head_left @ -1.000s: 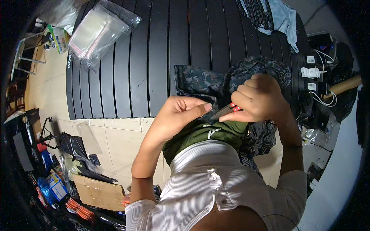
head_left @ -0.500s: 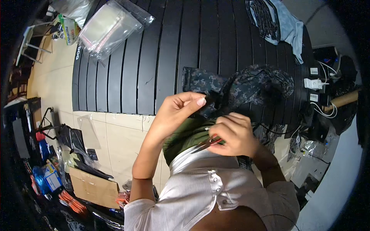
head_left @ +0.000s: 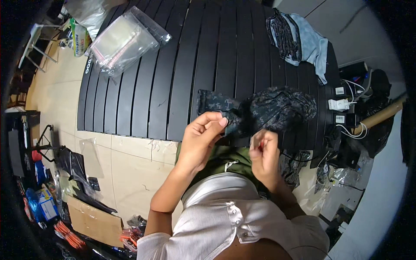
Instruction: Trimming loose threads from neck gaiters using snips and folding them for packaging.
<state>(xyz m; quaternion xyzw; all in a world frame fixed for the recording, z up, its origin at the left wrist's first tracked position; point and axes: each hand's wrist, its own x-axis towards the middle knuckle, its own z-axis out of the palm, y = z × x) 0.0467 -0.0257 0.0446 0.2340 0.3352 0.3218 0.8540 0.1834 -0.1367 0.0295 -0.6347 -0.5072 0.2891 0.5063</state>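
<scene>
A dark camouflage garment (head_left: 277,108) lies bunched at the near side of the black slatted table (head_left: 149,104), one narrower part stretching left. My left hand (head_left: 199,141) is at that garment's near edge, thumb and forefinger pinched together on the fabric; a thread between them would be too fine to see. To its right, just off the cloth, my right hand (head_left: 265,158) is raised with curled fingers. Motion smears those fingertips, and what they hold cannot be made out.
Clear plastic bags (head_left: 125,41) lie at the table's far left, folded light-blue and dark cloth (head_left: 299,39) at the far right. Chargers with white cables (head_left: 340,105) sit along the right edge. A flattened cardboard box (head_left: 93,221) rests on the floor at left.
My right hand has turned upward and moved away from my waist; the red-handled snips seen in it before no longer show. My left hand keeps its pinch. The whole view has shifted slightly.
</scene>
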